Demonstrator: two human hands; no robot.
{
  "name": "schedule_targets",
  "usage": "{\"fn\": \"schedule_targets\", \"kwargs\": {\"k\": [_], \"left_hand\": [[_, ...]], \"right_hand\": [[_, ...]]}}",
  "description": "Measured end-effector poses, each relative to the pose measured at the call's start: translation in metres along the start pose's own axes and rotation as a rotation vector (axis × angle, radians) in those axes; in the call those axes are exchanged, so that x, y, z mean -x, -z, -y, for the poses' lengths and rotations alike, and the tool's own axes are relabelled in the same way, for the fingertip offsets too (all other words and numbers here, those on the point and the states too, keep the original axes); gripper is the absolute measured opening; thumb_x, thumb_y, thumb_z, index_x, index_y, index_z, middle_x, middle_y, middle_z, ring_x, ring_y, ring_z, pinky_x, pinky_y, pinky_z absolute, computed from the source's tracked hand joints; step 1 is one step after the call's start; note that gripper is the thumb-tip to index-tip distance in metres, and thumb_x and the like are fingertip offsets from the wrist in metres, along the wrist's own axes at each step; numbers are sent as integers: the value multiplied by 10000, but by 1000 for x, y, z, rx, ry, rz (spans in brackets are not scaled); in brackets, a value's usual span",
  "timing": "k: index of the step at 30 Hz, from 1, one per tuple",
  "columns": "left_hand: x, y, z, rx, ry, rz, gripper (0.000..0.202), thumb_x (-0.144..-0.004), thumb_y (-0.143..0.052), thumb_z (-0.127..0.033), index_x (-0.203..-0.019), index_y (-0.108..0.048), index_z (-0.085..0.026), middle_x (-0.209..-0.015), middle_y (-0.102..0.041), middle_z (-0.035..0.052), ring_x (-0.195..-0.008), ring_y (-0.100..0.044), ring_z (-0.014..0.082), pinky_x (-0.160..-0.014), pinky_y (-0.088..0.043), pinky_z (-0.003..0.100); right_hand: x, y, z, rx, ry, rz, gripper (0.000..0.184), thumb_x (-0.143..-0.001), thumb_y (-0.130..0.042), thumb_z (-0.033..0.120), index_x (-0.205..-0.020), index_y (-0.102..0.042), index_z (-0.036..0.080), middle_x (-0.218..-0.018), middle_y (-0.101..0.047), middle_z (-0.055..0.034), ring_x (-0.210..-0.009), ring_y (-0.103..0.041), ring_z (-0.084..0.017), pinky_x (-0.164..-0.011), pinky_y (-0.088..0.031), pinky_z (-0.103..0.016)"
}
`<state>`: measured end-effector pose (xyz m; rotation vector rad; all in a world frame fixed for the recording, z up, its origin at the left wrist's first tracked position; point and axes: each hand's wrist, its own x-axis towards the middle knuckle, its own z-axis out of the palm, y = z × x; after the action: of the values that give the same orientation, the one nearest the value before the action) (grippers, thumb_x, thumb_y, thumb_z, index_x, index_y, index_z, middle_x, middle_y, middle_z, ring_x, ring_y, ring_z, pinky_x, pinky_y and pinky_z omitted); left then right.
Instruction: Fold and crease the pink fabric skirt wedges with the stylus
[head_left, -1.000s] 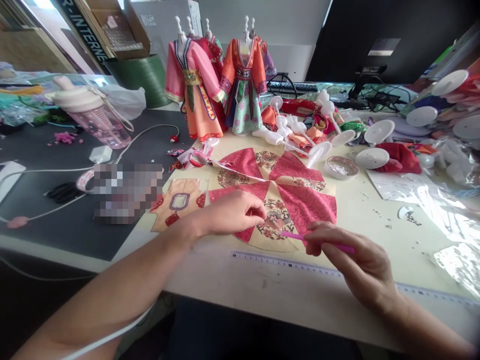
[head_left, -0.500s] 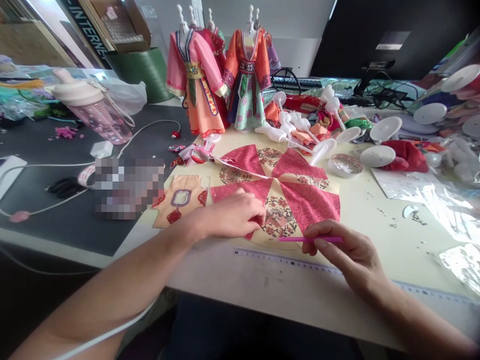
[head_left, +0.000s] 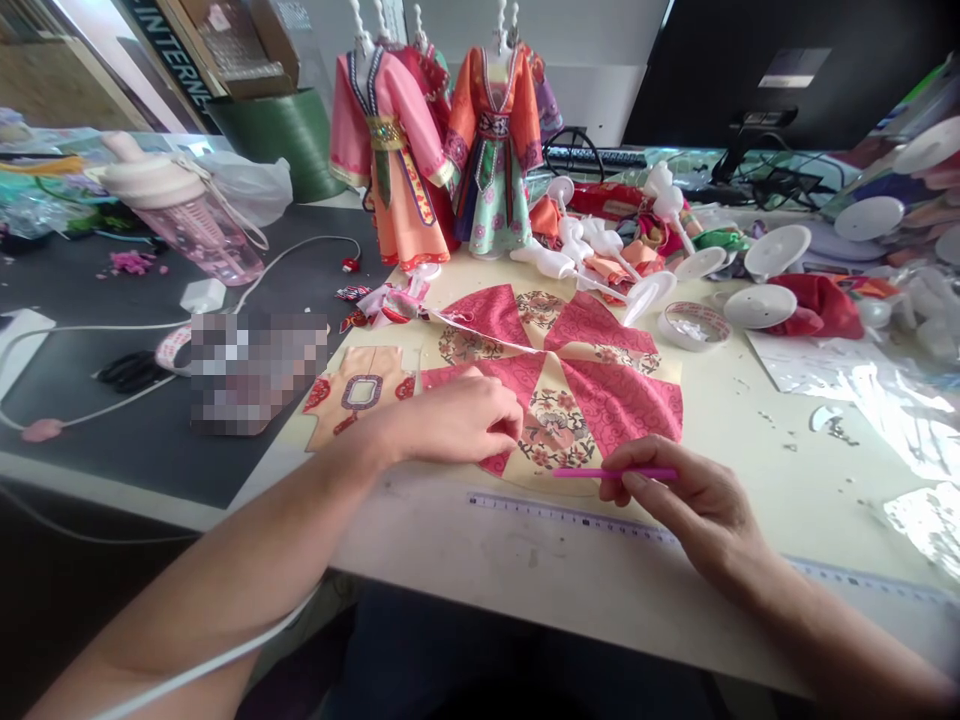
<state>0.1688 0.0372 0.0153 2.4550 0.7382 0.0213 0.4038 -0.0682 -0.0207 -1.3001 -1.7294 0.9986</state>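
My left hand lies curled on the near edge of a round pieced skirt of pink brocade and cream floral fabric. Its fingertips press on the cloth, and I cannot tell whether they pinch it. My right hand holds a thin pink plastic stick level between thumb and fingers, its tip just over the skirt's near edge. To the left of my left hand lies a small peach garment piece with a square motif.
Costumed dolls on white stands rise behind the skirt. White round stand bases, a tape roll and red cloth lie to the right. A ruler runs along the front. A pink bottle stands left.
The pink stick has swung from tilted to level in my right hand. My left hand has shifted slightly back on the fabric. The whole view has moved a little.
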Motion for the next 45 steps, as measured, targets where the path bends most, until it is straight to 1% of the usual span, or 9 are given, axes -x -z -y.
{"fn": "schedule_targets", "kwargs": {"k": [8, 17, 24, 29, 33, 40, 45], "left_hand": [[-1, -2, -2, -10, -21, 10, 179, -769, -517, -112, -649, -627, -187, -708, -667, -7, -742, -564, 137, -832, -335, 325], [-2, -3, -5, -46, -14, 17, 174, -774, -519, -113, -643, -613, -177, -687, -633, -4, -715, -535, 133, -786, -342, 313], [-2, -3, -9, -67, 10, 46, 139, -790, -539, -126, -681, -615, -166, -731, -652, 4, -770, -553, 149, -802, -338, 314], [-3, -6, -11, -100, -37, 24, 143, -810, -518, -140, -710, -618, -163, -766, -646, 15, -810, -557, 165, -829, -338, 328], [-4, -10, -11, -99, -59, 21, 134, -811, -525, -141, -726, -625, -166, -771, -633, 15, -813, -548, 164, -819, -344, 319], [-8, -13, -13, -117, -47, 28, 139, -843, -551, -212, -734, -623, -164, -779, -619, 5, -811, -534, 163, -847, -340, 337], [-9, -13, -14, -115, -31, 27, 223, -859, -566, -324, -710, -600, -161, -761, -598, 3, -794, -523, 163, -832, -346, 338]], "right_hand": [[-2, -1, 2, 31, 9, 16, 137, -892, -498, 267, -886, -622, 209, -715, -640, -9, -683, -623, -136, -600, -518, -238], [-1, 0, 3, 74, 30, -8, 126, -885, -493, 245, -871, -614, 209, -698, -639, -4, -658, -617, -132, -590, -506, -238], [-1, 0, 2, 86, 38, -13, 113, -873, -499, 219, -858, -611, 218, -690, -637, 13, -653, -617, -123, -592, -496, -230], [-1, 0, 3, 98, 56, -7, 110, -871, -498, 211, -857, -608, 212, -693, -640, 9, -653, -620, -124, -594, -495, -230], [-1, 0, 3, 96, 67, -9, 109, -870, -500, 201, -860, -608, 213, -693, -641, 10, -656, -621, -122, -596, -494, -227], [-1, -1, 2, 90, 38, 1, 120, -872, -495, 187, -863, -606, 229, -703, -635, 26, -667, -616, -109, -628, -487, -217], [-1, 0, 2, 87, 40, 5, 128, -872, -492, 174, -874, -601, 241, -712, -633, 36, -677, -614, -101, -642, -483, -208]]}}
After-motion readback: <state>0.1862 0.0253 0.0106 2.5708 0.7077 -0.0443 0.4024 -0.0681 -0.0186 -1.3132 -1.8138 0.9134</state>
